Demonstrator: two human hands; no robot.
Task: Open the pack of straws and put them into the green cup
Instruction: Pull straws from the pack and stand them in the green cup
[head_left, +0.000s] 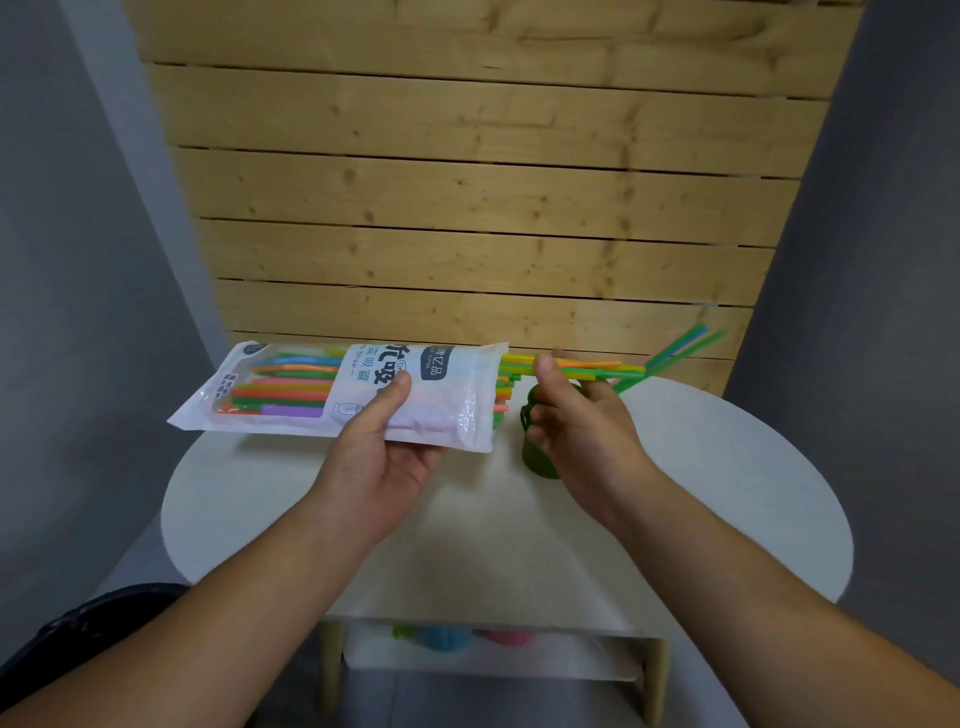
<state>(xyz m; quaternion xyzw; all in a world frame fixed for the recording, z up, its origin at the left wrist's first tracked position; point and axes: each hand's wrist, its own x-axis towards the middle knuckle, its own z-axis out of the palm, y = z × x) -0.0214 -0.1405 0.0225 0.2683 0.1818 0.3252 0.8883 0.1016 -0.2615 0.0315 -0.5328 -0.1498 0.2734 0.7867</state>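
My left hand (382, 452) holds the pack of straws (291, 389) flat above the round white table (727, 467), its open end pointing right. Coloured straws fill the clear and white bag. My right hand (576, 421) pinches a few straws (597, 366), yellow, orange and green, which stick partway out of the open end. The green cup (537, 460) stands on the table just below and behind my right hand, which hides most of it. Several green straws (680, 348) lean out to the right behind my hand.
A wooden slat wall (467, 197) rises right behind the table. Under the tabletop a lower shelf (571, 660) holds coloured cups (447, 636). Grey walls close in on both sides.
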